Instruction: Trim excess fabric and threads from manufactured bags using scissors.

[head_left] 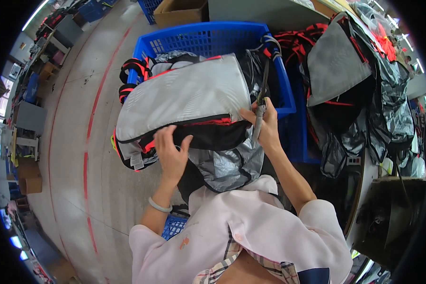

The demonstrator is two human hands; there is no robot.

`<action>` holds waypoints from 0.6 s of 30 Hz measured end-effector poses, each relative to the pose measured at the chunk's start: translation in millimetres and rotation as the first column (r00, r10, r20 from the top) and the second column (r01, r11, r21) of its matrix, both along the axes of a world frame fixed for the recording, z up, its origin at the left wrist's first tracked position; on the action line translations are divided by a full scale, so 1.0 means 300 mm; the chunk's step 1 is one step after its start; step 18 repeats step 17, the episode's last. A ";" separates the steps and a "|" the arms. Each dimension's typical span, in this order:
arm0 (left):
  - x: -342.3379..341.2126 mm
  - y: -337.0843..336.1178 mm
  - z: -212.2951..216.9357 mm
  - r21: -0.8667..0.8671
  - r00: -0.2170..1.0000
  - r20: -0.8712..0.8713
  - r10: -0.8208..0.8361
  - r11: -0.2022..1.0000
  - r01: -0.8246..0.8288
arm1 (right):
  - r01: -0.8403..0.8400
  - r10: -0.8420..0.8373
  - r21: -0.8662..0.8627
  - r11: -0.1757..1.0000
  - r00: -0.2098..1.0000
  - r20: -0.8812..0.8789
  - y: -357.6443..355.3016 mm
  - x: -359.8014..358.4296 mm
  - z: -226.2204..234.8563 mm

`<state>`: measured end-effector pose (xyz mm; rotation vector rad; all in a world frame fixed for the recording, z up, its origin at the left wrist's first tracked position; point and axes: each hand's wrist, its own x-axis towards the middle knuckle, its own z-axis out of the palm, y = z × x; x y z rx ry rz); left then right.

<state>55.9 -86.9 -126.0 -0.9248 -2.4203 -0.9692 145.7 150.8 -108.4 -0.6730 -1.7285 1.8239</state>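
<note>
A grey bag point(184, 92) with black sides and red trim lies across a blue plastic basket point(208, 27), its near edge over my lap. In my right hand point(268, 124) is a pair of scissors point(259, 116) with wrapped grey handles, the dark blades pointing away from me. The thumb side of that hand is against the bag's right corner. My left hand point(171, 154) has its fingers apart and rests its fingertips at the bag's near zipped edge. Silvery lining point(229, 165) hangs below the bag. A white label point(137, 161) shows at its left end.
More grey and black bags point(341, 71) are piled on the right beside a work table. A cardboard box point(181, 12) stands behind the basket. Red lines point(93, 111) run along the floor at left. A small blue basket point(174, 227) sits by my left elbow.
</note>
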 end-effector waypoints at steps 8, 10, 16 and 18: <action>-0.127 -0.038 0.118 0.098 0.894 0.327 -0.306 0.952 0.289 | 0.020 -0.015 0.092 0.996 0.999 -0.046 -0.002 -0.002 0.112; -0.082 -0.044 0.228 0.206 0.872 0.383 -0.303 0.949 0.239 | 0.014 -0.010 0.042 0.999 0.995 -0.095 0.014 0.024 0.172; -0.008 -0.027 0.512 0.138 0.868 0.250 -0.429 0.903 0.406 | -0.044 0.061 0.178 0.983 0.994 -0.092 0.083 0.147 0.323; -0.009 -0.010 0.521 0.134 0.843 0.277 -0.460 0.888 0.440 | -0.065 0.078 0.212 0.975 0.995 -0.055 0.078 0.156 0.327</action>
